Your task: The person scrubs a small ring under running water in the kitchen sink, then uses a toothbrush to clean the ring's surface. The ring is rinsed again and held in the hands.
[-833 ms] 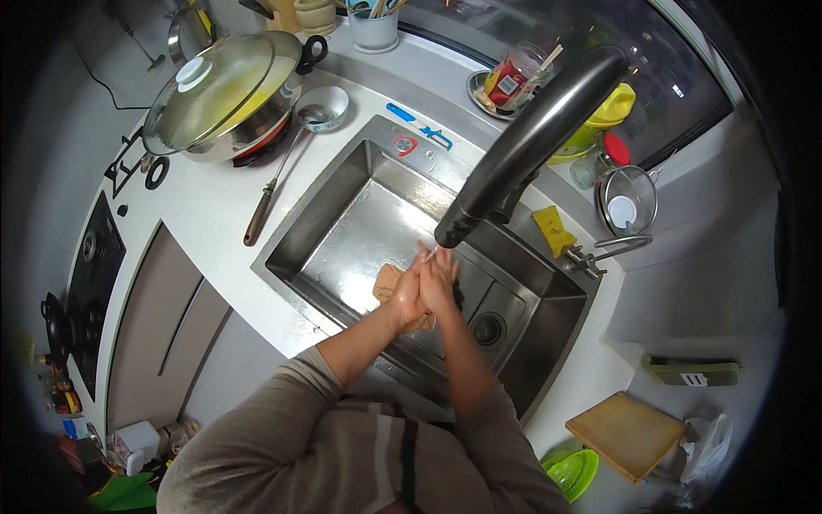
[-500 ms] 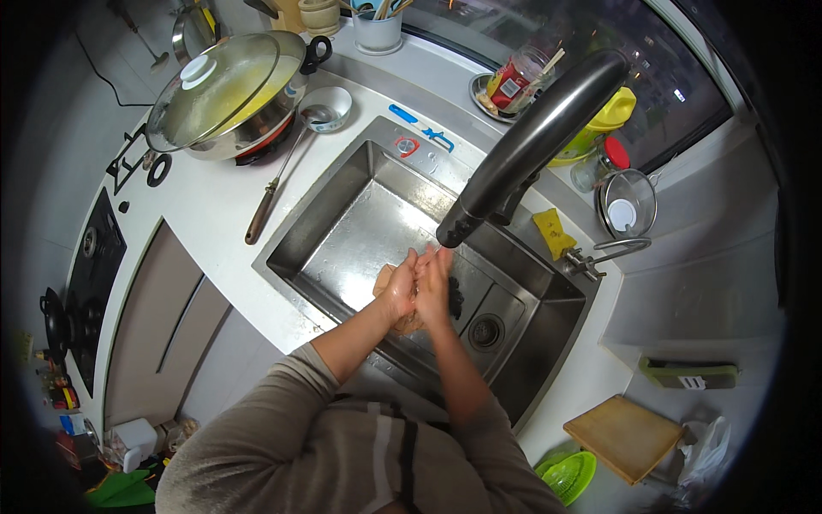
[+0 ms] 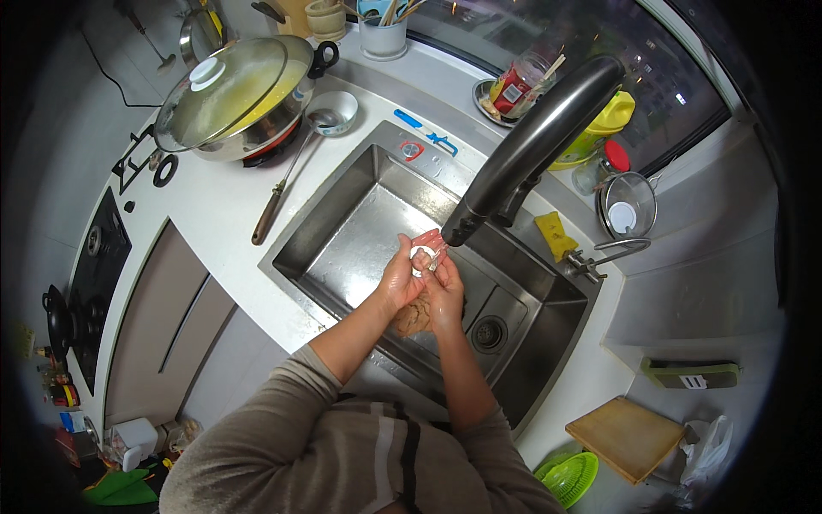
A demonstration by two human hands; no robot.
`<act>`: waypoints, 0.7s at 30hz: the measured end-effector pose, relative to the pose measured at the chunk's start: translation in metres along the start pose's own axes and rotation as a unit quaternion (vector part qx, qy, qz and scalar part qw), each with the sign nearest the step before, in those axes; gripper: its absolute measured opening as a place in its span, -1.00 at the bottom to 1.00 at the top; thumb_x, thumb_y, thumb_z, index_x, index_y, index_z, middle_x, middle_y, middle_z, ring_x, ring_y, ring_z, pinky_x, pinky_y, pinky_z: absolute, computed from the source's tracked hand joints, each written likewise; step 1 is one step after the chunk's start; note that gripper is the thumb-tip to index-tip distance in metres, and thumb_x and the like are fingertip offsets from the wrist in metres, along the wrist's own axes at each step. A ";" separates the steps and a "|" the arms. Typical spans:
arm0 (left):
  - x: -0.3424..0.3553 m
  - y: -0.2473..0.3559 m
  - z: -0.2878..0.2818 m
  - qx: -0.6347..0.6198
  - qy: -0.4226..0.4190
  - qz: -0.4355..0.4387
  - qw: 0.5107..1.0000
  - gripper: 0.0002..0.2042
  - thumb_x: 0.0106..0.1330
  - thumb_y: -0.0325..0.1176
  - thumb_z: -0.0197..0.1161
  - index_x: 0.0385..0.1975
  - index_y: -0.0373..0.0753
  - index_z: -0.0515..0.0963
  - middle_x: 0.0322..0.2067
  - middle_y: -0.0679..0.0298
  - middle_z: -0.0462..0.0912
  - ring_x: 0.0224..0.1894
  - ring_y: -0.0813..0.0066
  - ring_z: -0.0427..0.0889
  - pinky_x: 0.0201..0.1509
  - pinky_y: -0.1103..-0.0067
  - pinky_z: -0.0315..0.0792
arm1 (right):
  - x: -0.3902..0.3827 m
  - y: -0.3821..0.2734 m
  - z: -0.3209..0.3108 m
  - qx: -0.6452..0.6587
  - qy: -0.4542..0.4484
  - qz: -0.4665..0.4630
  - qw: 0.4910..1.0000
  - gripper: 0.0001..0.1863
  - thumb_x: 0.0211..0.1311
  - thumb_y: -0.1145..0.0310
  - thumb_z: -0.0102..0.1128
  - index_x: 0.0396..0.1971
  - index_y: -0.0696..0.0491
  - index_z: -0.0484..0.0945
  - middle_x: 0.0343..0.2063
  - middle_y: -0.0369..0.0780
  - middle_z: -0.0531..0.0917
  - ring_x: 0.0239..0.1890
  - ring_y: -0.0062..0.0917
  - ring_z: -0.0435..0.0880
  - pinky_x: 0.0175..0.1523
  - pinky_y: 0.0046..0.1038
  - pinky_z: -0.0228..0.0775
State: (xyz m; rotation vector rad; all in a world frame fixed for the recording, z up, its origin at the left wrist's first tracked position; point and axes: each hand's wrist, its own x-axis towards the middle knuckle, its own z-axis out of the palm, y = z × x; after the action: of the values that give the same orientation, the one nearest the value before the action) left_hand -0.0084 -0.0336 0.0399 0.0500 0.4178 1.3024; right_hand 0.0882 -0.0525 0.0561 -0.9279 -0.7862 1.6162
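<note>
Head view, looking down: we hold both bare, wet hands together over a rectangular stainless-steel sink (image 3: 347, 244), just below the mouth of a tall, dark grey arched faucet (image 3: 533, 141). Our left hand (image 3: 399, 278) is turned palm up, its fingers stretched out and its thumb standing apart from them. A small, white, ring-like thing (image 3: 417, 259) sits in that palm, between our two hands. Our right hand (image 3: 443, 287) comes against it from the other side with its fingers bent; we cannot tell whether they are clamped on it or merely touch it.

Beneath our wrists a crumpled, tan, cloth-like piece (image 3: 413, 319) lies on the sink floor, partly hidden by our forearms. To its right we see the round metal drain (image 3: 490, 334). A yellow sponge (image 3: 553, 233) lies near the sink's far right corner. On the white counter to our left stands a wide silver pot (image 3: 224, 149) under a clear domed lid, and near it a long, wooden-handled metal ladle (image 3: 276, 199) leans into a small white bowl (image 3: 346, 110).
</note>
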 end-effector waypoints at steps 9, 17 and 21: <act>-0.009 -0.004 0.017 -0.020 -0.006 0.006 1.000 -0.40 0.29 0.15 -0.27 0.06 -0.29 0.20 0.16 0.03 0.29 0.22 0.20 0.27 0.32 0.32 0.16 | 0.011 0.002 0.003 -0.037 0.034 -0.102 0.994 -0.89 0.19 0.59 0.08 -0.31 0.22 0.38 -0.29 -0.16 0.61 -0.22 -0.61 0.58 -0.09 -0.60 0.39; -0.016 0.002 0.017 0.050 -0.056 0.022 0.997 -0.52 0.36 -0.01 -0.15 0.04 -0.31 0.30 0.12 0.11 0.35 0.21 0.27 0.28 0.31 0.33 0.16 | 0.004 -0.009 0.012 -0.238 0.112 -0.129 0.956 -0.86 0.19 0.47 0.10 -0.31 0.22 0.49 -0.46 -0.20 0.65 -0.42 -0.59 0.62 -0.25 -0.57 0.43; -0.027 0.004 0.019 0.159 0.022 0.048 0.986 -0.59 0.38 -0.09 -0.11 -0.01 -0.31 0.39 0.02 0.13 0.45 0.08 0.35 0.39 0.20 0.38 0.29 | -0.002 -0.018 0.004 -0.371 0.079 -0.117 0.918 -0.85 0.19 0.39 0.09 -0.40 0.18 0.54 -0.55 -0.16 0.65 -0.44 -0.46 0.65 -0.30 -0.48 0.42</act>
State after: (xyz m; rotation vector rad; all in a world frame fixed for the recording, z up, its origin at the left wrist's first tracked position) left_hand -0.0111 -0.0546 0.0662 0.3135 0.6663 1.3220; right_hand 0.0928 -0.0502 0.0739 -1.4078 -1.3776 1.0063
